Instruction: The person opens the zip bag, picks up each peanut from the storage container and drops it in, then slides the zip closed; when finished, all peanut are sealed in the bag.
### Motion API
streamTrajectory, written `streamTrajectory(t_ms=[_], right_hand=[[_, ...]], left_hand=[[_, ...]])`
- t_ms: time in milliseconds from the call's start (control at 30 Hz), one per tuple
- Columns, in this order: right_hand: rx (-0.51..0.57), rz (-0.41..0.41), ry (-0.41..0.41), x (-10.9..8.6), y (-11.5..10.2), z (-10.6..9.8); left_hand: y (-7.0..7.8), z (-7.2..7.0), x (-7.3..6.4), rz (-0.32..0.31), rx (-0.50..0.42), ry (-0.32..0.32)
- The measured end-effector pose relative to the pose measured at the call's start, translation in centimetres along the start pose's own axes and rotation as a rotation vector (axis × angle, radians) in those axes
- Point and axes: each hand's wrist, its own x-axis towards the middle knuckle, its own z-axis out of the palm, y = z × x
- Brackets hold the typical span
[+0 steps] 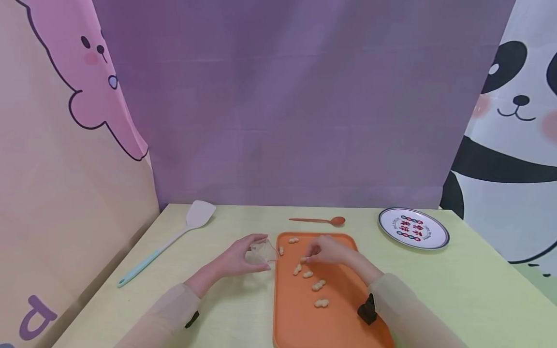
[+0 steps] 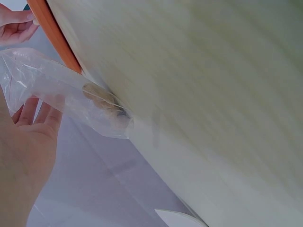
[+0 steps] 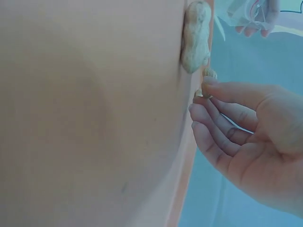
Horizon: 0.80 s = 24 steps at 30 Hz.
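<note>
In the head view my left hand (image 1: 240, 257) holds a clear plastic bag (image 1: 263, 252) just left of an orange tray (image 1: 292, 324). Unshelled peanuts (image 2: 100, 97) lie in the low end of the bag, as the left wrist view shows; how many cannot be made out. Over the tray, my right hand (image 1: 329, 250) pinches a peanut (image 3: 209, 74) between thumb and fingertips. Several more peanuts (image 1: 321, 303) are scattered on the tray, and one large peanut (image 3: 195, 38) shows close up in the right wrist view.
Behind the tray lies an orange-red spoon (image 1: 337, 221). A white plate (image 1: 413, 228) with red and blue print is at the back right. On the left rests a spatula (image 1: 200, 214) with a pale blue handle. A purple cloth (image 1: 278, 106) hangs behind the table.
</note>
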Motion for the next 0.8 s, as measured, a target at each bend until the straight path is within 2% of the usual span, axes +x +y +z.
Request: streamTrajectory(t_ms=[100, 200, 467, 800], right_hand=[[-0.021, -0.016, 0.027, -0.3, -0.4, 0.0], [-0.028, -0.065, 0.060, -0.4, -1.0, -0.2], [0.064, -0.085, 0.140, -0.3, -3.6, 0.0], [0.185, -0.153, 0.106, 0.4, -6.1, 1.1]], left_hand=[[0.1, 0.0, -0.1, -0.004, -0.004, 0.001], [0.1, 0.1, -0.1, -0.007, -0.004, 0.004], [0.2, 0.2, 0.0, 0.007, 0.009, 0.012], [0.1, 0.2, 0.1, 0.004, 0.008, 0.013]])
